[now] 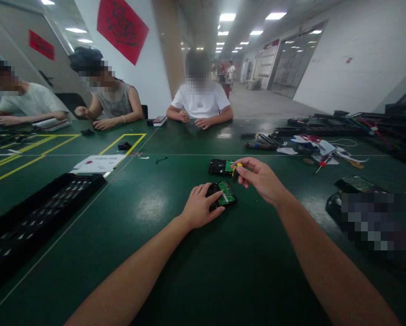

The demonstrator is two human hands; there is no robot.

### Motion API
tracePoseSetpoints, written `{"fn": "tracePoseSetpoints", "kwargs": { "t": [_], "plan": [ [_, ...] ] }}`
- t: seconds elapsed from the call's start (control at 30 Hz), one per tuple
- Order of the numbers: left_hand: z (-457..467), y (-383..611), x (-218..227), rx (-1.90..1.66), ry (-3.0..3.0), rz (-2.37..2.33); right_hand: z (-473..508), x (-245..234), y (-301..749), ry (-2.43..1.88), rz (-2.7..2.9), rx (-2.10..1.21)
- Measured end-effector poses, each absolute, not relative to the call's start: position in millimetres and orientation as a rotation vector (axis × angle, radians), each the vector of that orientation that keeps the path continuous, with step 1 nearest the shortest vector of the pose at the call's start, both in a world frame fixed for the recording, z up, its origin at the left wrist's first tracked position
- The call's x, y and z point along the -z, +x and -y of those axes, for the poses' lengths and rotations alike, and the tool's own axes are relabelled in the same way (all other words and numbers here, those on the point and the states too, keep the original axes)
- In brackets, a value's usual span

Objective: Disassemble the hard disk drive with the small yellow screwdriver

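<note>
On the green tabletop lies a hard drive (228, 195) with its green circuit board facing up. My left hand (203, 206) rests over its left part, fingers spread across it. A screwdriver (236, 173) with a yellow and black handle is pinched in my right hand (259, 179), just above the drive's right edge. Its tip is too small to make out, so I cannot tell whether it touches the drive. Directly behind lies a second hard drive (219, 166), partly covered by my right fingers.
A long black perforated tray (46, 217) lies at the left, near a white paper sheet (99, 163). Cables, tools and a red-handled screwdriver (321, 165) clutter the right. Another circuit board (360, 184) lies at the right. Three people sit across the table, one in a white shirt (200, 102).
</note>
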State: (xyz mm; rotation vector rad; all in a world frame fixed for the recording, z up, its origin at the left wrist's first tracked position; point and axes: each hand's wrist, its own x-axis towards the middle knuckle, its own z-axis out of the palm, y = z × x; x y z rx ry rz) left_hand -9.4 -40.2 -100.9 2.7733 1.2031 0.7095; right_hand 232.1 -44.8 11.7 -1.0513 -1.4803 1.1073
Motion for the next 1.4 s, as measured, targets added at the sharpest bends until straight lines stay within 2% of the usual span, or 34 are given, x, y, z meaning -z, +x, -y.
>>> {"fn": "tracePoseSetpoints", "kwargs": {
  "t": [0.23,0.57,0.9,1.2,1.4],
  "plan": [
    [40.3,-9.4,101.3,-0.695,2.784,-1.217,42.6,-8.8,229.7,-0.982,1.326,-1.222],
    [41.3,-9.7,98.9,-0.684,2.784,-1.215,47.1,-14.0,229.3,-1.107,1.487,-1.100],
    [42.1,-9.4,98.1,-0.699,2.751,-1.211,45.0,-13.0,229.2,-1.028,1.294,-1.290],
    [42.0,-9.2,98.2,-0.692,2.755,-1.216,45.9,-13.5,229.4,-1.125,1.427,-1.156],
    [41.6,-9.8,98.7,-0.689,2.775,-1.215,46.5,-11.0,224.8,-1.091,1.349,-1.241]
  ]
}}
